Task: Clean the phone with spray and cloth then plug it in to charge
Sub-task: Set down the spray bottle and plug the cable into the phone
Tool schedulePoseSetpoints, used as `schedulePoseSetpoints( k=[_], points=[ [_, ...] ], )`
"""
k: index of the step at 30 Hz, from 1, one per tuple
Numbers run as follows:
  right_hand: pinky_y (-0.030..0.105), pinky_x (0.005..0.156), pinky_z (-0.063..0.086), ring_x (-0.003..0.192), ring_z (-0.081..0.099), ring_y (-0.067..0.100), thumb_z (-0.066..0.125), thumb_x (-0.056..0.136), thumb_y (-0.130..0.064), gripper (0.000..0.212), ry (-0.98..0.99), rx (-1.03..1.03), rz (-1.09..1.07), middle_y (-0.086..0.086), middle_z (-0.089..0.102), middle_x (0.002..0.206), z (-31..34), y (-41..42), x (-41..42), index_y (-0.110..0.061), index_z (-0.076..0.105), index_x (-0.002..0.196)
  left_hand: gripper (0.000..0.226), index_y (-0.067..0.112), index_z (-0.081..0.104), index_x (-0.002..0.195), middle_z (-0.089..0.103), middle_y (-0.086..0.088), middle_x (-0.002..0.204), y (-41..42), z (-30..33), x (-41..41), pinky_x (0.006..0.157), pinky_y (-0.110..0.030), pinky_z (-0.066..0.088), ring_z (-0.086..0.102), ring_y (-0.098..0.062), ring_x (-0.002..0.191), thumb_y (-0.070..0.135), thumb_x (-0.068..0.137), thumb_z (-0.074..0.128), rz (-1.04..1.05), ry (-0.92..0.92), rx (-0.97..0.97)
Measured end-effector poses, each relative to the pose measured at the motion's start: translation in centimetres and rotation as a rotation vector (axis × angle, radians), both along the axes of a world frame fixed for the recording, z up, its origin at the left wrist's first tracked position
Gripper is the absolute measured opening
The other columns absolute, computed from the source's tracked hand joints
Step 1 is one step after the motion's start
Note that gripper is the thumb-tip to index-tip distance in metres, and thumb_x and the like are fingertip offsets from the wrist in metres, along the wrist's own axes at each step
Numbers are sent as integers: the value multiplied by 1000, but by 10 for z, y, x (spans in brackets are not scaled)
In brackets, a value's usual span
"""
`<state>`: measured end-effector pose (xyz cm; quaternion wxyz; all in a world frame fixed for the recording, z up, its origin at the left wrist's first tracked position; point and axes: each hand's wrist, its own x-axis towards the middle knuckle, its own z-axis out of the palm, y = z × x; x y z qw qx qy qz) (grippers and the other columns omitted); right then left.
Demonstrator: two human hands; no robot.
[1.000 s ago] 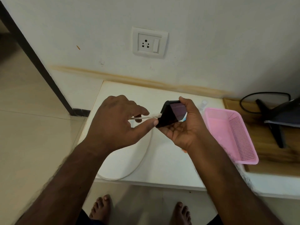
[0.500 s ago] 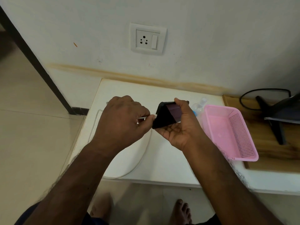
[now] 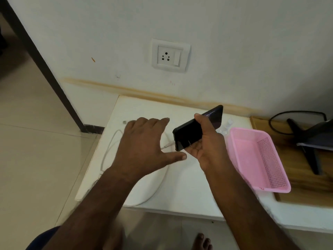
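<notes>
My right hand [image 3: 207, 148] holds the phone [image 3: 196, 129] tilted above the bench [image 3: 180, 186], fingers wrapped round its middle, and the white cable [image 3: 162, 179] looks seated in its lower end, near my palm. My left hand [image 3: 144, 147] is spread wide and empty, hovering over the cable's loop with nothing in its grasp. So I judge the phone end of the charging step done; whether the wiping is finished I cannot tell, since no cloth shows. What is left, I think, is the wall side: the cable's other end, a small metal plug [image 3: 124, 122], lies loose on the bench near the far left corner, and the socket [image 3: 170, 55] above holds nothing. I see no charger block anywhere, so that may be the snag. A clear bottle [image 3: 227, 125], likely the spray, stands just behind the pink basket [image 3: 259, 159], half hidden by my right hand. Further right, on a wooden top [image 3: 306, 181], sits a dark stand [image 3: 304, 147] with a black cord [image 3: 295, 115], well apart from my work. Nothing blocks the way to the socket.
</notes>
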<state>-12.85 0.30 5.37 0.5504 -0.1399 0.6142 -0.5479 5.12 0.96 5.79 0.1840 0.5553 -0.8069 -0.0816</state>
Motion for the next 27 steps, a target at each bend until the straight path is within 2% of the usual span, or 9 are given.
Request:
schedulePoseSetpoints(
  k=[3, 6, 9, 12, 15, 17, 20, 23, 27],
  points=[
    [43, 71, 62, 95, 70, 24, 83, 55, -49, 84, 241, -7, -4, 8, 69, 108, 16, -13, 14, -14, 53, 125, 107, 19, 43, 147, 62, -1, 132, -1, -3, -4, 101, -44, 39, 56, -26, 118, 79, 62, 68, 15, 27, -127],
    [40, 75, 61, 92, 68, 23, 81, 53, -56, 87, 333, 23, 13, 5, 67, 105, 37, -30, 30, -16, 50, 124, 105, 14, 42, 146, 59, -7, 137, 0, -7, -7, 104, -48, 37, 54, -31, 123, 60, 62, 83, 109, -3, -234],
    [36, 72, 57, 85, 65, 18, 78, 52, -60, 85, 404, 33, 6, -1, 65, 96, 54, -37, 47, -14, 50, 118, 103, 11, 35, 150, 48, -13, 149, 4, -14, -8, 111, -53, 30, 44, -36, 134, 53, 69, 82, 232, -2, -299],
    [40, 78, 59, 82, 65, 15, 78, 50, -58, 85, 422, 10, -1, -2, 64, 91, 64, -36, 64, -12, 53, 117, 99, 10, 27, 153, 33, -16, 158, 4, -18, -4, 116, -52, 20, 32, -39, 143, 47, 76, 77, 336, 15, -373],
    [37, 77, 58, 80, 63, 14, 76, 50, -60, 83, 443, 29, -5, -4, 62, 89, 66, -29, 77, -13, 49, 113, 94, 8, 27, 154, 30, -16, 160, 3, -21, 1, 118, -52, 17, 30, -39, 144, 43, 80, 73, 388, 48, -452],
    [29, 64, 53, 75, 58, 9, 76, 56, -60, 78, 467, 37, -4, -9, 55, 85, 62, -24, 82, -15, 42, 110, 88, 9, 31, 152, 33, -15, 158, 3, -23, 1, 119, -51, 16, 31, -38, 144, 40, 81, 71, 390, 65, -500],
    [19, 49, 35, 70, 48, 1, 73, 64, -62, 72, 519, 57, 17, -13, 47, 82, 57, -16, 89, -20, 33, 107, 77, 10, 41, 147, 47, -12, 148, 4, -25, 0, 118, -51, 18, 39, -36, 138, 40, 82, 70, 373, 95, -526],
    [17, 47, 32, 70, 51, 6, 69, 68, -65, 71, 569, 76, 62, -8, 54, 88, 51, -12, 96, -21, 35, 112, 68, 9, 49, 140, 61, -10, 129, 3, -26, 0, 115, -49, 26, 53, -32, 122, 39, 82, 69, 373, 147, -528],
    [16, 50, 35, 75, 55, 10, 66, 70, -70, 71, 621, 41, 144, -8, 53, 89, 46, -14, 105, -22, 33, 110, 61, 12, 56, 132, 68, -5, 111, -4, -20, 13, 100, -41, 38, 60, -27, 102, 45, 82, 67, 379, 184, -478]
  ],
)
